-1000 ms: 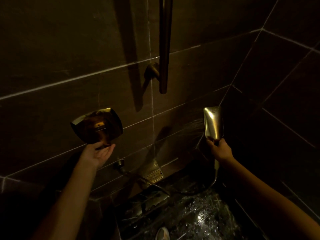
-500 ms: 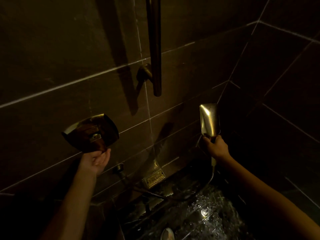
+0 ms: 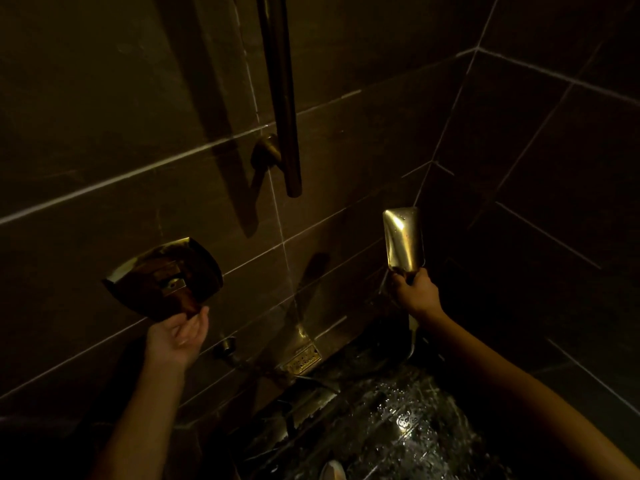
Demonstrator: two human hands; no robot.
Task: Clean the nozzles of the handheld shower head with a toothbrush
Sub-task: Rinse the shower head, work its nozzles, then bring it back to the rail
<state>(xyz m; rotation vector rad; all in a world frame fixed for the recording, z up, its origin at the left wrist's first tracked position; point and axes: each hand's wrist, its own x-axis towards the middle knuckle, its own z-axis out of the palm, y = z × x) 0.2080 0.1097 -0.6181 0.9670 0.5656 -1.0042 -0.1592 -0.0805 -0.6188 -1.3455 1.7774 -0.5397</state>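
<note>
I am gripping the shower head [image 3: 403, 242] by its handle in my right hand [image 3: 417, 292], fingers wrapped shut, its long axis standing upright against the wall; my left hand [image 3: 178, 332] is hanging open, palm up, just under the valve plate [image 3: 162, 278], well apart; no toothbrush is showing.

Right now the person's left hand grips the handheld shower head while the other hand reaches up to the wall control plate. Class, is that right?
Not quite: the hands are swapped. In the head view the right hand holds the handheld shower head, while the left hand reaches up to the wall control plate.
</note>
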